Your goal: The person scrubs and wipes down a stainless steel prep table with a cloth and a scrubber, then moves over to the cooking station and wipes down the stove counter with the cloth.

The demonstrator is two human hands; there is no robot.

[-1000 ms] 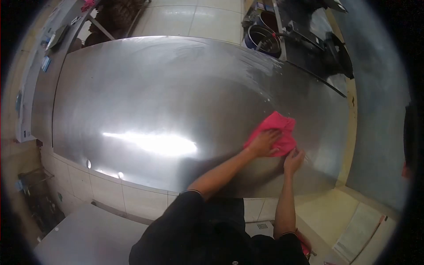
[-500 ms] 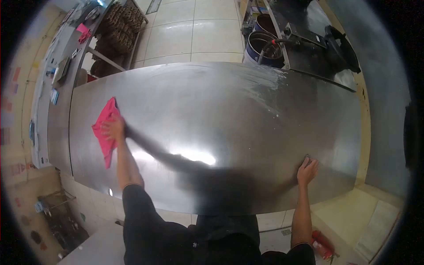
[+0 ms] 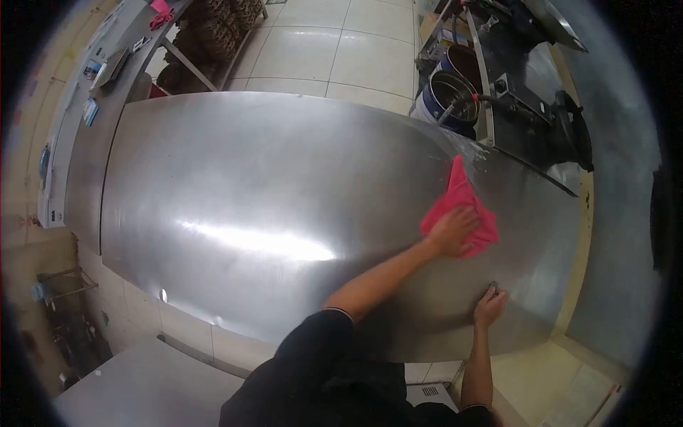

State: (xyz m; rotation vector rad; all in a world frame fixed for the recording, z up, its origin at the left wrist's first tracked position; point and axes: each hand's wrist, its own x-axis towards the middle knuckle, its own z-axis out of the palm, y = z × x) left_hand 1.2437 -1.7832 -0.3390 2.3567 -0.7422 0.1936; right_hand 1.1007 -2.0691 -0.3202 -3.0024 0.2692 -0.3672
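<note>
My left hand (image 3: 454, 233) presses on a pink cloth (image 3: 461, 191), its fingers bent over the fabric. The cloth lies bunched on the right half of a wide stainless steel table (image 3: 249, 164), with one corner pointing toward the far edge. Whitish wet streaks (image 3: 466, 148) show on the steel just beyond that corner. Nearer to me, my right hand (image 3: 491, 307) is closed against the tabletop. A small dark thing shows at its fingertips, too little of it visible to name.
Past the far right edge stand metal buckets (image 3: 455, 99) and a black counter with a hose (image 3: 491, 98). A side counter (image 3: 89, 178) adjoins the table on the left, with another pink cloth (image 3: 161, 19) farther back. A wall (image 3: 626, 213) bounds the right side.
My left hand has swept the pink cloth from the left end of the table across to the right. The whitish streaks cover less of the steel. My right hand stays near the same spot.
</note>
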